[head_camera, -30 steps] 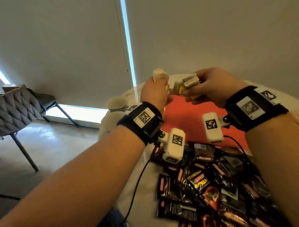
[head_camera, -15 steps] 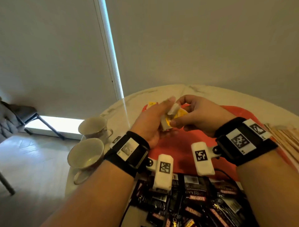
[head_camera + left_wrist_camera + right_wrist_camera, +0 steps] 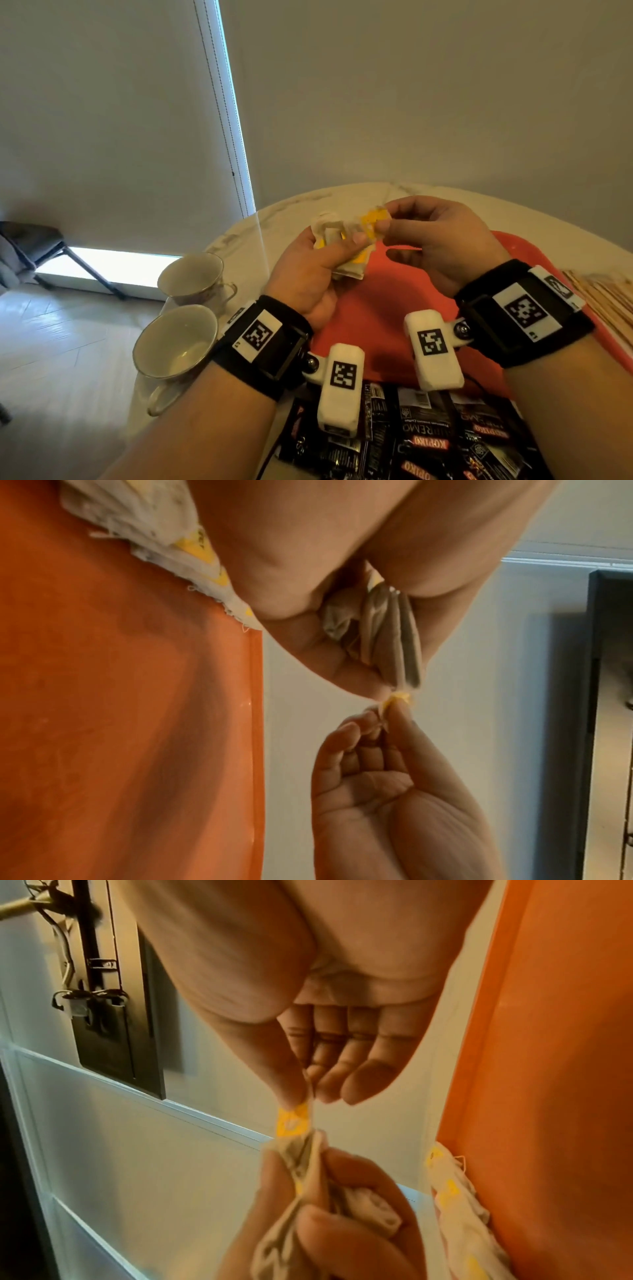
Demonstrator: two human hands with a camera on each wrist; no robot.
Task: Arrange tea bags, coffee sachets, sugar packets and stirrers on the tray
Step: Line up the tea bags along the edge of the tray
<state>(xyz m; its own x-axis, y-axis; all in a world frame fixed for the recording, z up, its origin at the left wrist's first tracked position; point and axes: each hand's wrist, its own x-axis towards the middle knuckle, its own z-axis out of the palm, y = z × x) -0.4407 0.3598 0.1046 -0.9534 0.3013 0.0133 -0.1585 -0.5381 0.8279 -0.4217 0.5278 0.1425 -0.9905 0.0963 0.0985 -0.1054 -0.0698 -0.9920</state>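
— What are your hands doing?

— My left hand (image 3: 308, 267) has its grip curled round a bunch of tea bags (image 3: 342, 240), held above the red tray (image 3: 376, 315) on the table (image 3: 239, 240). My right hand (image 3: 442, 240) pinches one yellow tag (image 3: 291, 1121) between thumb and forefinger.

— And the rest?

— Coffee sachets (image 3: 428, 442) lie piled nearest me, stirrers (image 3: 603, 298) at right, two cups (image 3: 178, 342) at left.

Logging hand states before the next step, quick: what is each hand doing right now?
Left hand: closed, gripping a bunch of tea bags.
Right hand: closed, thumb and fingertip pinching a yellow tag on that bunch.
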